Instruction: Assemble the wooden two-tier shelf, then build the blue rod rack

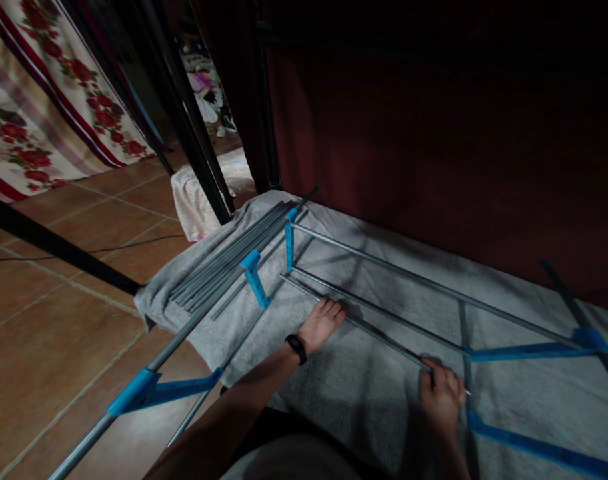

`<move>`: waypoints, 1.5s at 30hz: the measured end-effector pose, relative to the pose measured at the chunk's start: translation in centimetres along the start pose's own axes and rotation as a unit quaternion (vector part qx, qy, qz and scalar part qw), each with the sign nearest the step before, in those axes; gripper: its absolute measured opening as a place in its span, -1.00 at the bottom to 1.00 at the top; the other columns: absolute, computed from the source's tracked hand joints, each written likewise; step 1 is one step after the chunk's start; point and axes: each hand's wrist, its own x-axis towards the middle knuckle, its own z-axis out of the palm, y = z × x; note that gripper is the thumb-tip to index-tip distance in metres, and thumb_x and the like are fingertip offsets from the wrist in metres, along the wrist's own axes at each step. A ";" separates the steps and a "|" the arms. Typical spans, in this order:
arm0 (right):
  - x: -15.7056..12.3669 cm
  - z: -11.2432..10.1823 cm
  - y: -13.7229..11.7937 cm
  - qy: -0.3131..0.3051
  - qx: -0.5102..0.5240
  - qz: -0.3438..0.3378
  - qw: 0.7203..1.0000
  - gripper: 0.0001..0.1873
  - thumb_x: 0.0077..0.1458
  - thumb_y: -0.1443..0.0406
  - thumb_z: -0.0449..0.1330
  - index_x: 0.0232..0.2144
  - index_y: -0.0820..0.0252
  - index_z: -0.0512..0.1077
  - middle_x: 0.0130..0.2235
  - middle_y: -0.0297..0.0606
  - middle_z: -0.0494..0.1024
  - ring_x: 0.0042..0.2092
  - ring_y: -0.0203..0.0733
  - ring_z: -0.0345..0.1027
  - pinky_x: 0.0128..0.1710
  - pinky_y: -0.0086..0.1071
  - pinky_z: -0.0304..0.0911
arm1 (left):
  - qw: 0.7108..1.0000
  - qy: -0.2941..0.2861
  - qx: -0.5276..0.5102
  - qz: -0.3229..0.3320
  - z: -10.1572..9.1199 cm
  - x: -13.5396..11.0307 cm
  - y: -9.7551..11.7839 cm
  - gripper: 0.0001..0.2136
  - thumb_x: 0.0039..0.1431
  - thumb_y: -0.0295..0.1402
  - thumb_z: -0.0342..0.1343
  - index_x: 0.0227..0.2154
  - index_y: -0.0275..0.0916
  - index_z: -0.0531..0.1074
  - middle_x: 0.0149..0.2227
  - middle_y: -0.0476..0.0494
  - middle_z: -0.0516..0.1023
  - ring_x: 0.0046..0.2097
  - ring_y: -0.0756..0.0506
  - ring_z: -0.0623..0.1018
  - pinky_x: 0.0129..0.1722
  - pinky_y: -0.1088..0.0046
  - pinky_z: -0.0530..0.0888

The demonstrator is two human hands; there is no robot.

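Note:
A thin grey metal tube (384, 335) lies slantwise in front of me, its far end near a blue plastic bracket (257, 283). My left hand (325, 325), with a black band on the wrist, has its fingers closed around the tube left of its middle. Near the tube's right end my right hand (441, 393) grips it too. Just beyond runs a frame of tubes joined by blue brackets; an upright blue bracket (289, 243) carries an upper tube (424, 279) and a lower tube (384, 309). At right, a long blue bracket (529, 350) reaches toward the upper tube's end.
A bundle of loose grey tubes (229, 260) lies on the grey blanket (369, 400) at left. Dark metal posts (184, 113) and a dark red cloth panel (409, 153) stand behind. Tiled floor (84, 320), a cable (114, 249) and a floral curtain (59, 100) are at left.

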 end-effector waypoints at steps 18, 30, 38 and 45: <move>1.8 0.1 1.4 0.102 -0.011 0.039 0.994 -0.52 0.25 -0.05 -0.05 -0.20 0.19 0.44 -0.26 0.01 0.52 -0.11 0.13 0.36 0.10 0.08 0.10 | 0.999 -0.002 -0.001 0.047 -2.3 3.0 -0.3 -0.72 0.39 -0.51 -0.13 0.03 -0.25 0.41 -0.07 -0.18 0.52 -0.06 -0.14 0.47 0.02 0.27 0.34; 3.2 -0.2 1.6 0.124 -0.020 0.029 0.992 -0.51 0.25 -0.01 -0.03 -0.20 0.27 0.46 -0.27 -0.02 0.50 -0.14 0.06 0.33 0.09 0.03 0.11 | 0.998 0.042 0.002 0.049 -2.2 5.3 -0.6 -0.76 0.40 -0.48 -0.08 0.01 -0.25 0.41 -0.10 -0.16 0.52 -0.09 -0.11 0.46 -0.01 0.28 0.32; 3.7 -0.3 1.4 0.120 -0.022 0.034 0.992 -0.54 0.25 0.02 -0.05 -0.17 0.24 0.45 -0.26 -0.03 0.49 -0.11 0.07 0.31 0.10 0.03 0.09 | 0.998 0.042 0.002 0.042 -2.5 5.8 -1.0 -0.77 0.41 -0.46 -0.09 -0.01 -0.26 0.44 -0.12 -0.17 0.52 -0.10 -0.10 0.47 -0.04 0.30 0.32; 4.0 -0.4 1.1 0.110 -0.025 0.030 0.993 -0.52 0.25 0.01 -0.05 -0.17 0.26 0.45 -0.27 -0.03 0.50 -0.11 0.07 0.31 0.11 0.03 0.07 | 0.999 0.033 -0.001 0.041 -2.9 6.0 -1.2 -0.75 0.41 -0.47 -0.10 0.01 -0.26 0.44 -0.11 -0.19 0.52 -0.08 -0.11 0.47 -0.01 0.29 0.33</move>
